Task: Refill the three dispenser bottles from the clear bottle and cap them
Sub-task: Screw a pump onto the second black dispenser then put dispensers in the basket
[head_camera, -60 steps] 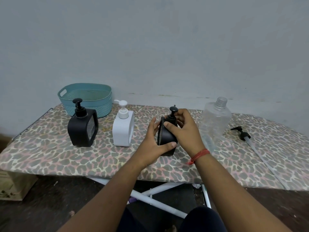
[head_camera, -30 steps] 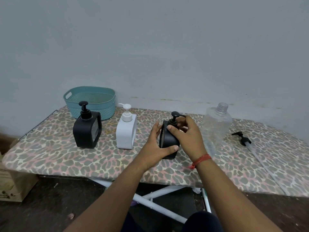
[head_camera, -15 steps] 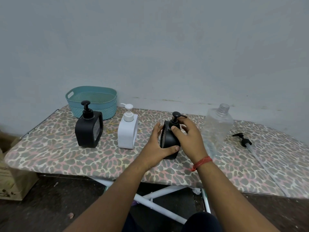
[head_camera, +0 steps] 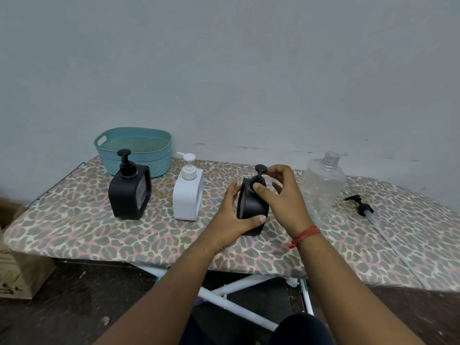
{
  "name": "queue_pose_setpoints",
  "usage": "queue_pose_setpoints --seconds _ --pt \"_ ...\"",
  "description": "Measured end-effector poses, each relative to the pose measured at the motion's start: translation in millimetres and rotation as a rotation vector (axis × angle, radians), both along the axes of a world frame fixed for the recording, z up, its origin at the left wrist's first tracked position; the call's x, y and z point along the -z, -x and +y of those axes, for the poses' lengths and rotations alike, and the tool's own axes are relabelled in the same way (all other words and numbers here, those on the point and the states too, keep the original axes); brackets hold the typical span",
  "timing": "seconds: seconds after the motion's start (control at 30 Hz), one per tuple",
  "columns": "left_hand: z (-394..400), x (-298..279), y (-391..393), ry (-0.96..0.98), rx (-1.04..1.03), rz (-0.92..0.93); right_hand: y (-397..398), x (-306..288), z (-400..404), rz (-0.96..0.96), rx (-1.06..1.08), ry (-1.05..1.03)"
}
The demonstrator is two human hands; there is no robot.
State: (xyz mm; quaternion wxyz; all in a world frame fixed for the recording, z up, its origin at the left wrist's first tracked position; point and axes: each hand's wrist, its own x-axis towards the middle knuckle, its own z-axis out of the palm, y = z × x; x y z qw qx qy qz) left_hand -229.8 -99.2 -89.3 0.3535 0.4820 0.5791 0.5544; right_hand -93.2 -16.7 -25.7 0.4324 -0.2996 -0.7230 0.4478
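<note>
At frame centre the left hand [head_camera: 232,215] grips the upright black dispenser bottle [head_camera: 251,210] while the right hand [head_camera: 281,192], directly above-right, pinches its pump cap [head_camera: 258,179].

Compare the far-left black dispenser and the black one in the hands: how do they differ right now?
The left black dispenser stands free on the board, untouched; the held black dispenser is gripped by the left hand round its body, with the right hand pinching its pump collar. The left one shows a broad side; the held one is turned more edge-on. Both are black, upright, and have a black pump fitted.
</note>
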Motion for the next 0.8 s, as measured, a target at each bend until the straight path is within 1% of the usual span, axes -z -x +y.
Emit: queue_pose_setpoints --seconds 0.1,0.3,0.4,0.5,0.57,0.67,0.8 --pt "-0.6 -1.4 -0.4 0.006 -0.001 0.0 0.6 0.0 0.4 0.026 -0.072 0.035" --pt "-1.9 -2.0 -0.7 0.014 -0.002 -0.005 8.0 1.5 0.8 0.004 0.053 -0.025" --pt "-1.7 -2.2 -0.5 0.017 0.004 -0.008 12.8 1.6 -1.2 -0.068 0.049 -0.034" --pt "-2.2 -1.8 -0.5 0.016 0.009 -0.014 11.6 0.5 -5.0 -0.091 0.057 -0.077" --pt "-3.4 -3.3 -1.4 0.021 0.0 -0.007 7.3 0.4 -6.7 -0.046 0.019 -0.074" --pt "-4.9 -5.8 -2.1 0.032 -0.009 0.007 2.8 0.8 -8.5 0.044 -0.079 0.012" --pt "-5.8 -7.6 -2.7 0.033 -0.006 0.016 3.4 2.5 -5.2 0.035 0.007 -0.002"
